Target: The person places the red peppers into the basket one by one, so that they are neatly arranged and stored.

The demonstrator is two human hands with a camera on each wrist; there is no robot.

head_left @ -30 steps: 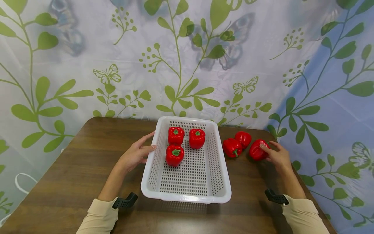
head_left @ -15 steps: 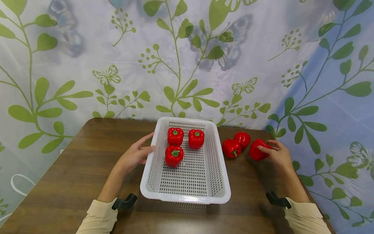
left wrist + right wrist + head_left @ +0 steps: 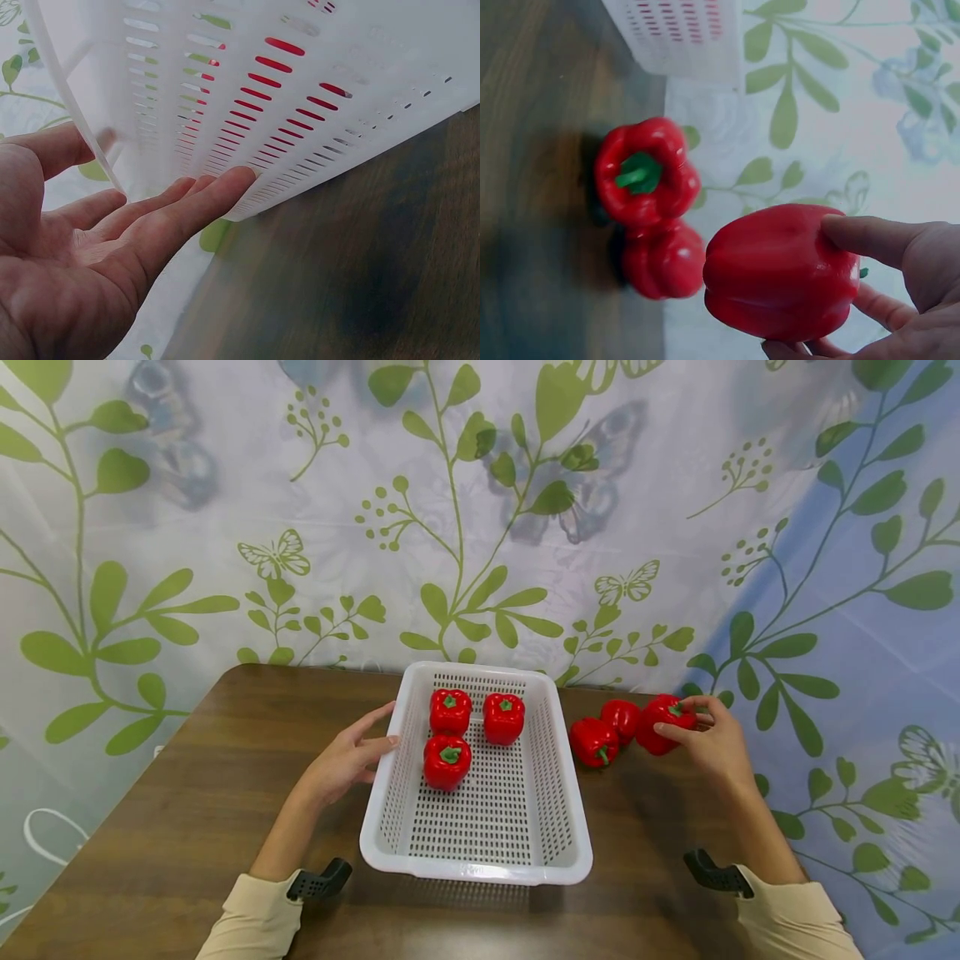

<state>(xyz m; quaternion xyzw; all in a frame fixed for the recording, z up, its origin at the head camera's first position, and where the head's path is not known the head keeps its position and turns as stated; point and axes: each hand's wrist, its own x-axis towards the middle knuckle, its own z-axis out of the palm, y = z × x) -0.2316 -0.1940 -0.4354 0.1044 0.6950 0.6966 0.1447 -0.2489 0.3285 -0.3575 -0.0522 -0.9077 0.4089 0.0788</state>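
My right hand (image 3: 718, 745) grips a glossy red bell pepper (image 3: 780, 270) between thumb and fingers, its green stem toward the palm. In the right wrist view it appears raised above the table. Left of it lie two more red bell peppers, one with its stem facing me (image 3: 592, 743) and another behind it (image 3: 619, 717). A white perforated plastic basket (image 3: 480, 870) stands in the middle, with three red peppers (image 3: 447, 762) upright inside. My left hand (image 3: 341, 764) holds the basket's left side, thumb over the rim and extended fingers (image 3: 214, 199) along the outer wall.
Everything stands on a dark brown wooden table (image 3: 187, 810). A light curtain (image 3: 337, 527) printed with green leaves and butterflies hangs right behind the table's far edge. A white cord (image 3: 37, 835) loops beyond the left edge.
My right hand has turned the pepper so its stem shows from above, lifted it, and moved it slightly away from me. The left hand and basket have stayed in place.
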